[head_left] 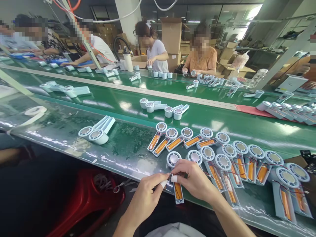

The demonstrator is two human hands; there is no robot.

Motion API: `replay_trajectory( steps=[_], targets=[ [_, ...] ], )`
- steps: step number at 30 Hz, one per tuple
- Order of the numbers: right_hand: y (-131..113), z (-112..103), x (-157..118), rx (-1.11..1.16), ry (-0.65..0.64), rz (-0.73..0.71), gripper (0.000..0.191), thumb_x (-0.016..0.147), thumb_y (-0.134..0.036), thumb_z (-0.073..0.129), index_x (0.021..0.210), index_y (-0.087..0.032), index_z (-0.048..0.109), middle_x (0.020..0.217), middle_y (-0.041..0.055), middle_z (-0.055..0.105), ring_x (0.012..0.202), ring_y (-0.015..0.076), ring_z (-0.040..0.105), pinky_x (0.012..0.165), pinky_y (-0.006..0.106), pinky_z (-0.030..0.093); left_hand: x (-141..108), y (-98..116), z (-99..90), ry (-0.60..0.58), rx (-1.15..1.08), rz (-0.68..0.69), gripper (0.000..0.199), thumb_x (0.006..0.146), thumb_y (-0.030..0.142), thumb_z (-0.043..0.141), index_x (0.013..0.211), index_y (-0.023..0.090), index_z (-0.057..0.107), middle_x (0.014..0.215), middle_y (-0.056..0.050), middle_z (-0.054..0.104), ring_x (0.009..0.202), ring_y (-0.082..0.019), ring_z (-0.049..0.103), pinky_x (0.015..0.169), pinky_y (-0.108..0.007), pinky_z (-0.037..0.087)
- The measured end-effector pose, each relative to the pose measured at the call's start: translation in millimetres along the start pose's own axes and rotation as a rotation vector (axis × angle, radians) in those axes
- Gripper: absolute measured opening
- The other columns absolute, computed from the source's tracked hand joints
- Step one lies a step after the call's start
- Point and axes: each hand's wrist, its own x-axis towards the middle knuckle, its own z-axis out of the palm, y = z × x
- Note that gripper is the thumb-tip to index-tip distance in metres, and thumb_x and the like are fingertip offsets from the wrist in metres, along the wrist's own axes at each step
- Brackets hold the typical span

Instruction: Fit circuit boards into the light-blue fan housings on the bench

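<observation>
Both my hands meet at the table's front edge over a light-blue fan unit [178,194] with an orange battery in its handle. My left hand [151,189] pinches a small dark part [170,177] from the left, a white cover on its thumb. From the right, my right hand [189,174] closes its fingers on the same small part, its thumb also covered in white. The part's details are too small to tell. The unit's round head [173,159] lies face up just beyond my fingers. Several similar units [207,153] with orange batteries and thin wires lie to the right.
Two closed units [98,135] lie on the table [61,131] at the left. More stand on the green conveyor belt [111,105]. Several people work across the belt. A red stool [84,197] stands below the table edge, with scissors [118,188] beside it.
</observation>
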Motion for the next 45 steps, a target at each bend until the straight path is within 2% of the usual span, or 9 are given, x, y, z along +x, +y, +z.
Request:
replay_trajectory(
  steps=[5,10,17,20,24,31,37,41,45],
  targets=[
    [-2.6,5.9,-3.6,-0.028,0.088,0.039,0.017,0.092,-0.021,0.061,0.093,-0.022,0.078,0.086,0.0033,0.066,0.076,0.0169,0.059,0.068,0.028,0.044,3.5,1.7,7.8,0.088,0.07,0.047,0.029,0.094,0.015,0.048,0.105,0.023,0.075,0.104,-0.007,0.08,0.095,-0.02,0.075,0.086,-0.028,0.059],
    [-5.0,5.3,-12.0,0.337,0.012,0.261,0.035,0.096,-0.048,0.057,0.102,-0.019,0.075,0.071,0.0016,0.065,0.064,0.0162,0.059,0.059,0.026,0.045,-8.9,16.9,18.6,0.171,0.039,-0.025,0.03,0.097,0.025,0.047,0.114,0.022,0.071,0.113,-0.01,0.077,0.101,-0.022,0.074,0.089,-0.031,0.06],
    [-3.9,8.2,-15.3,0.688,0.131,0.371,0.038,0.08,-0.052,0.076,0.093,-0.017,0.072,0.07,0.0002,0.064,0.064,0.0141,0.056,0.06,0.025,0.045,-15.3,12.3,25.5,0.106,-0.307,-0.372,0.043,0.102,0.046,0.038,0.125,0.022,0.064,0.119,-0.01,0.075,0.111,-0.025,0.07,0.094,-0.037,0.058],
    [-1.9,11.0,-15.5,0.858,0.123,0.374,0.036,0.081,-0.052,0.074,0.088,-0.017,0.069,0.063,-0.0035,0.058,0.051,0.009,0.045,0.051,0.022,0.035,-2.7,4.5,36.7,0.023,-0.39,-0.376,0.042,0.094,0.051,0.057,0.118,0.017,0.066,0.103,-0.011,0.078,0.09,-0.025,0.074,0.077,-0.033,0.06],
    [-0.9,10.5,-20.6,0.932,0.028,0.303,0.041,0.085,-0.058,0.068,0.084,-0.017,0.066,0.058,-0.0047,0.053,0.045,0.0069,0.034,0.046,0.022,0.025,10.3,5.0,43.6,-0.158,-0.722,-0.343,0.044,0.083,0.049,0.075,0.11,0.015,0.07,0.097,-0.009,0.078,0.094,-0.027,0.073,0.087,-0.038,0.058],
    [3.5,2.2,-26.1,0.787,0.152,0.192,0.032,0.082,-0.044,0.077,0.102,-0.021,0.066,0.087,0.0023,0.065,0.082,0.0173,0.06,0.078,0.029,0.047,13.5,10.7,38.3,0.042,-0.793,-0.374,0.042,0.09,0.047,0.065,0.123,0.021,0.062,0.12,-0.009,0.071,0.11,-0.026,0.068,0.1,-0.04,0.052],
    [6.4,3.8,-24.7,0.207,0.269,0.241,0.022,0.095,-0.035,0.057,0.115,-0.025,0.058,0.094,0.0045,0.065,0.08,0.0194,0.059,0.069,0.029,0.045,10.4,13.8,33.3,0.133,-0.544,-0.395,0.036,0.096,0.049,0.051,0.118,0.022,0.059,0.104,-0.005,0.071,0.092,-0.022,0.069,0.089,-0.035,0.055],
    [-7.8,-2.5,-28.3,-0.293,0.124,0.151,0.023,0.101,-0.027,0.042,0.092,-0.024,0.063,0.078,0.0046,0.067,0.07,0.0205,0.06,0.062,0.029,0.037,12.8,17.6,31.4,0.188,-0.483,-0.398,0.031,0.095,0.047,0.049,0.114,0.024,0.059,0.101,-0.003,0.068,0.098,-0.022,0.065,0.089,-0.03,0.052],
    [-26.9,-13.0,-33.4,-0.339,-0.158,0.066,0.012,0.095,-0.031,0.058,0.098,-0.025,0.067,0.085,0.0045,0.071,0.076,0.0216,0.065,0.064,0.027,0.038,15.5,20.5,31.5,0.177,-0.553,-0.434,0.022,0.091,0.04,0.051,0.103,0.024,0.06,0.085,0.001,0.062,0.082,-0.019,0.06,0.075,-0.027,0.05]
  ],
)
